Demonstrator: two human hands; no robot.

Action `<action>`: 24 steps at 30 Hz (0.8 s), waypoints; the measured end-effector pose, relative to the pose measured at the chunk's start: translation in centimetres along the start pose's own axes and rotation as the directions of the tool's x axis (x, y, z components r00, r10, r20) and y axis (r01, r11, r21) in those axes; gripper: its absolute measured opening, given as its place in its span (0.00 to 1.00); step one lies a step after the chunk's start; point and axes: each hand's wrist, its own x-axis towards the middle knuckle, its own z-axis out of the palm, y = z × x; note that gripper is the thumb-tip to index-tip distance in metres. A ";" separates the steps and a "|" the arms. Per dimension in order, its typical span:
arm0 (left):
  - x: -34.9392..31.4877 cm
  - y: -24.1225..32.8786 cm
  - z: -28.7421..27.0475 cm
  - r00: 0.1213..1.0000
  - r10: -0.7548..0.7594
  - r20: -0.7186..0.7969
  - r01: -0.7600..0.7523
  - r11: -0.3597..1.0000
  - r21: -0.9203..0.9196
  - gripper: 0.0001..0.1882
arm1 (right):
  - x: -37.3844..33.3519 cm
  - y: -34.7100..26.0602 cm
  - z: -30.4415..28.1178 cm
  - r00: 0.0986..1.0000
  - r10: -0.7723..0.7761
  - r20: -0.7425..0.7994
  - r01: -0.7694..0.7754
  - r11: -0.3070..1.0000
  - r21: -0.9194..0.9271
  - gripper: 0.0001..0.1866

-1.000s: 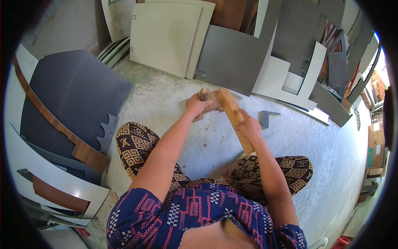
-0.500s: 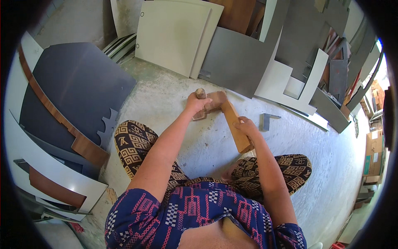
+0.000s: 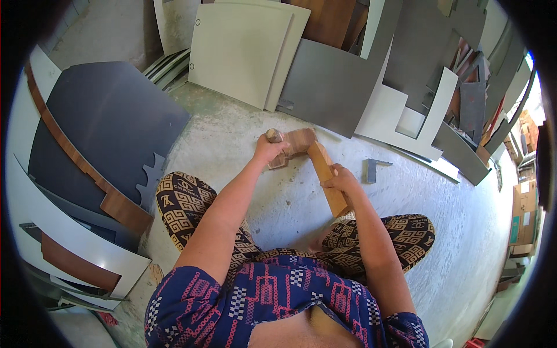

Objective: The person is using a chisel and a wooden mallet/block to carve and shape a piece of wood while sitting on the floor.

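Around a short wooden piece with a pale round end, the fingers of my left hand are closed. A brown wooden block lies against that hand, partly blurred; whether it is joined to the round-ended piece I cannot tell. Beneath the hand, another brown piece shows at the floor. My right hand grips a long, light-brown wooden board from its right side. The board slants from the brown block down toward my right foot.
A small grey angled piece lies right of the board. Cream panels and grey panels lean at the back. Dark sheets and a brown strip stand left. Cardboard boxes are at far right.
My left hand has shifted slightly left with the round-ended piece. My right hand has moved a little left across the board, its fingers reaching further over it. The board stays nearly in place.
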 end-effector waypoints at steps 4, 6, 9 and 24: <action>0.1 -0.6 0.0 0.999 0.045 0.006 -0.045 0.999 -0.015 0.14 | 0.7 0.9 0.6 0.999 -0.005 -0.038 0.004 1.000 -0.025 0.47; -0.1 -0.7 -0.1 0.999 0.049 0.007 -0.049 0.999 -0.005 0.14 | 0.7 0.7 0.5 0.999 0.010 -0.031 -0.010 1.000 -0.004 0.47; -0.9 0.0 0.5 0.995 0.102 0.012 -0.102 0.993 0.053 0.13 | -0.1 0.6 -0.1 0.999 0.022 -0.038 -0.025 0.996 -0.084 0.46; -1.3 -1.6 0.3 0.994 0.107 -0.021 -0.108 0.989 -0.099 0.13 | -7.9 -9.9 -1.7 0.606 -0.693 -0.392 0.633 0.718 -0.291 0.41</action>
